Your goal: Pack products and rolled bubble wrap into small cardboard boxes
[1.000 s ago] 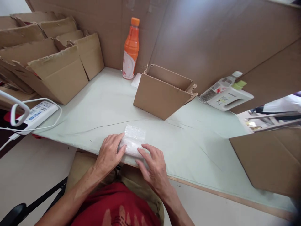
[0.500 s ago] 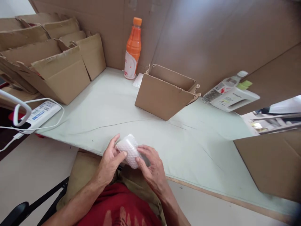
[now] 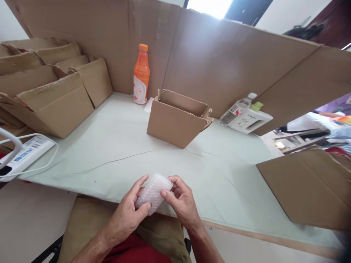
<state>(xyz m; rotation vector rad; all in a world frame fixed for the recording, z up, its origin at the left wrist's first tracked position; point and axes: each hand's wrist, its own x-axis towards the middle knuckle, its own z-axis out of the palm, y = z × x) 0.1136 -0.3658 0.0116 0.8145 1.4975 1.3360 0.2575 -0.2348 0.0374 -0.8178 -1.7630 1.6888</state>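
A small bubble-wrap packet (image 3: 154, 193) is held at the table's front edge between both hands. My left hand (image 3: 130, 208) grips its left and lower side, thumb on the near face and fingers behind. My right hand (image 3: 182, 201) pinches the upper right edge between thumb and fingers. What lies inside the wrap cannot be made out. Beyond the hands, a cardboard box (image 3: 175, 122) with an open top stands on the pale green table cover (image 3: 115, 146).
Several open cardboard boxes (image 3: 63, 98) stand at the left, above a white power strip (image 3: 30, 155) with a cable. An orange bottle (image 3: 142, 75), a clear bottle (image 3: 237, 109) and a white jug (image 3: 250, 119) line the cardboard wall (image 3: 214, 58). Another box (image 3: 304, 186) is at the right.
The packet has been turned, its top now leaning right, and the right hand has shifted to its upper right edge. My view has tilted up, showing more beyond the wall.
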